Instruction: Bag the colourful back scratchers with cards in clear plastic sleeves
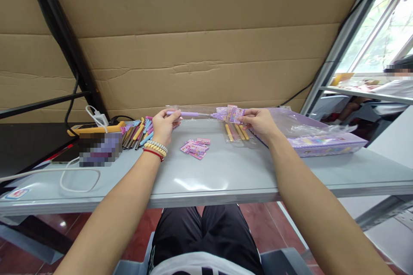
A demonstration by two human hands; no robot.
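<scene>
My left hand [164, 125] is closed around the end of a purple pen [190, 114] held level above the grey table [226, 176]. A clear plastic sleeve seems to surround the pen. My right hand [258, 122] pinches a small pink and purple card [235, 114] at the pen's other end. Below my hands lie a small stack of pink cards [196, 148] and a clear bag of yellow and pink pens [237, 132].
A pile of coloured pens [138, 131] lies left, by a yellow device [97, 129] with a white charger and cable [77, 178]. Purple boxes under plastic [322, 142] sit right. A cardboard wall [206, 51] backs the table. Another person sits far right.
</scene>
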